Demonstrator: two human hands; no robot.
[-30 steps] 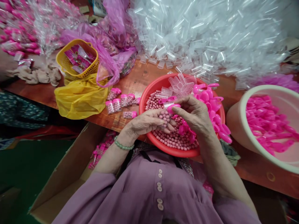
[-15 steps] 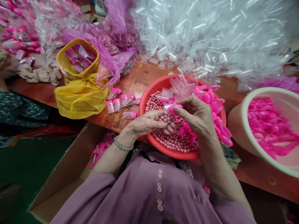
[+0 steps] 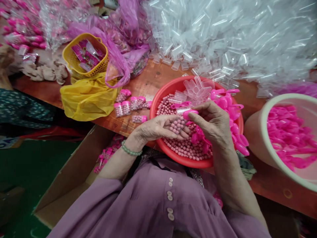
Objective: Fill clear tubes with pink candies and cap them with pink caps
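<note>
Head view of a person seated at a wooden table [image 3: 146,82], both hands raised over a red basin [image 3: 160,96]. The left hand [image 3: 155,129] is curled around a small clear tube [image 3: 178,124] filled with pink beads, fingers closed on its lower part so that the tube lies slanted across the palm. The right hand [image 3: 213,122] is closed on a pink cap [image 3: 190,114], pinched between thumb and fingertips and held at the tube's upper end; whether the cap is fully seated cannot be told. The tube and cap sit just above the near centre of the basin, between the two hands. Inside the basin, loose pink beads [image 3: 184,150] fill the left and near part, empty clear tubes [image 3: 198,89] lie at the far side, and spare pink caps [image 3: 231,109] are heaped along the right side. To the left of the basin, several filled and capped tubes [image 3: 128,107] lie on the table, near a crumpled yellow bag [image 3: 86,99] and a yellow basket [image 3: 85,58] holding pink packets. At the far right, a large heap of empty clear tubes [image 3: 235,36] covers the table. At the right edge, a pale bowl [image 3: 264,122] holds more pink caps. Below the table's near-left edge, an open cardboard box [image 3: 69,178] contains finished tubes. The left wrist carries a green bead bracelet [image 3: 130,151].
</note>
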